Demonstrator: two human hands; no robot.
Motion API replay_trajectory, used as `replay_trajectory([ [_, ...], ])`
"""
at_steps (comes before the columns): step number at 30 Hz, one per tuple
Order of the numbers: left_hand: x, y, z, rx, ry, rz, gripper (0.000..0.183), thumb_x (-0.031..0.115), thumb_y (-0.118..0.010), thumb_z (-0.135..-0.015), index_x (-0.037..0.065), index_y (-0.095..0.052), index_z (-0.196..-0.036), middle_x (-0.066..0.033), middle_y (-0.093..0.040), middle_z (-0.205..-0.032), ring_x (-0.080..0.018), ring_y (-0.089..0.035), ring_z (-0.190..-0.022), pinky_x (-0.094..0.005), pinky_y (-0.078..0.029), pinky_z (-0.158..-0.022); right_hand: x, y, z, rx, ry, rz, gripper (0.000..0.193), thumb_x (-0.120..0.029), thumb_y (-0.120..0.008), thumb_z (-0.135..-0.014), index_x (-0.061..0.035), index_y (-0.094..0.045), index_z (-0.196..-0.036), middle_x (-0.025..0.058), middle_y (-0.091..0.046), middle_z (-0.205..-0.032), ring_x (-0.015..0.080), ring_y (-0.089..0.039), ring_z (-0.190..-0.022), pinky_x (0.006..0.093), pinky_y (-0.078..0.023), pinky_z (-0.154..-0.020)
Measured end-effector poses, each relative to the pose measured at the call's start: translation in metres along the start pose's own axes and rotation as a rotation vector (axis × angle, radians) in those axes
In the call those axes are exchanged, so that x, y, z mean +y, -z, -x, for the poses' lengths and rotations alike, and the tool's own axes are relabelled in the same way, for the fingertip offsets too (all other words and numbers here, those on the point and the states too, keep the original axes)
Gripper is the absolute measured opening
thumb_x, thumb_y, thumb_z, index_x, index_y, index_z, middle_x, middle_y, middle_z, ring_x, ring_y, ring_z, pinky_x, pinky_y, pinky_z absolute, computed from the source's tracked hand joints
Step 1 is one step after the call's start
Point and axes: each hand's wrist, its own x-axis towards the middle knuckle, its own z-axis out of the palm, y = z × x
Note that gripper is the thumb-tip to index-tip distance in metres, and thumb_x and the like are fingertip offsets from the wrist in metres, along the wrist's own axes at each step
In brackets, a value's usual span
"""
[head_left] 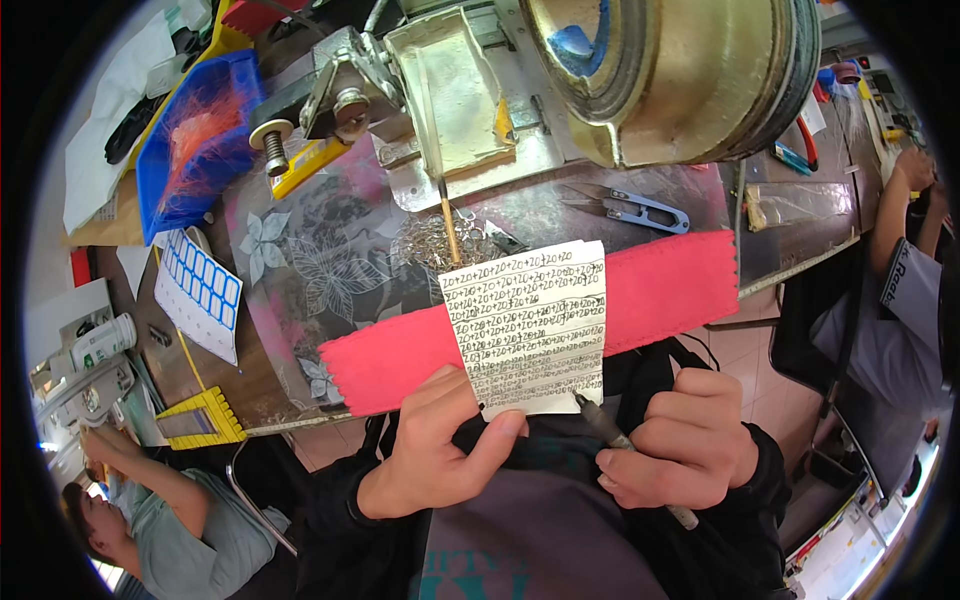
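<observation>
My left hand pinches the lower left corner of a white paper slip, thumb in front. Rows of dark handwriting cover the slip, and creases run across it. In my right hand is a dark-tipped pen, its fingers curled round the barrel. The pen's tip touches or nearly touches the slip's lower right part; I cannot tell which. Behind the slip, a long red strip with jagged ends lies along the table's front edge. Just beyond the slip sits a heap of small metal bits.
A metal machine with a large round housing stands ahead. Blue-handled thread snips lie right of centre. At left are a blue bin with orange threads and a yellow toothed piece. People sit at far left and right.
</observation>
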Motion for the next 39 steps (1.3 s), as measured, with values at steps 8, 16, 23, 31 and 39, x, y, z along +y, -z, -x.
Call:
replay_trajectory([
  [8, 0.001, 0.0, 0.0, 0.006, 0.005, -0.008, 0.008, 0.001, -0.066, -0.087, 0.001, -0.071, -0.092, -0.0076, -0.072, -0.082, -0.0271, -0.066, -0.076, -0.0354, -0.049, -0.072, 0.001, 0.002, 0.006, 0.005, -0.008, 0.03, 0.02, -0.02, -0.08, -0.072, -0.0171, -0.069, -0.089, -0.0078, -0.036, -0.06, 0.0077, -0.035, -0.049, 0.0278, -0.018, -0.048],
  [16, 0.001, 0.001, 0.0, -0.003, 0.0, -0.02, 0.007, 0.002, -0.065, -0.087, 0.002, -0.071, -0.09, -0.0063, -0.072, -0.081, -0.0259, -0.067, -0.075, -0.0352, -0.048, -0.071, 0.002, 0.0, 0.006, 0.013, -0.014, 0.034, 0.019, -0.02, -0.08, -0.074, -0.0164, -0.069, -0.088, -0.0076, -0.036, -0.059, 0.0076, -0.035, -0.049, 0.0278, -0.018, -0.048],
  [23, 0.002, 0.001, -0.001, -0.002, 0.018, -0.012, 0.007, 0.002, -0.065, -0.088, 0.002, -0.071, -0.09, -0.0065, -0.072, -0.082, -0.026, -0.067, -0.076, -0.0354, -0.049, -0.072, 0.002, 0.004, 0.008, 0.021, 0.012, 0.014, 0.019, -0.021, -0.08, -0.075, -0.0162, -0.069, -0.089, -0.0079, -0.035, -0.059, 0.0076, -0.034, -0.048, 0.0276, -0.017, -0.048],
  [31, 0.003, 0.001, -0.001, -0.011, 0.024, -0.01, 0.007, 0.002, -0.064, -0.088, 0.001, -0.071, -0.09, -0.0074, -0.072, -0.083, -0.0265, -0.067, -0.079, -0.0354, -0.049, -0.074, 0.001, 0.007, 0.011, 0.046, -0.008, 0.025, 0.019, -0.021, -0.08, -0.077, -0.0158, -0.068, -0.091, -0.008, -0.036, -0.058, 0.0076, -0.033, -0.048, 0.0279, -0.017, -0.048],
  [39, 0.001, 0.001, -0.001, -0.008, 0.015, -0.015, 0.008, 0.003, -0.064, -0.088, 0.002, -0.071, -0.092, -0.0069, -0.072, -0.082, -0.0264, -0.067, -0.077, -0.0355, -0.048, -0.073, 0.0, 0.007, 0.011, 0.058, -0.023, 0.009, 0.022, -0.016, -0.081, -0.073, -0.016, -0.068, -0.091, -0.0084, -0.037, -0.058, 0.0074, -0.034, -0.047, 0.0278, -0.016, -0.048],
])
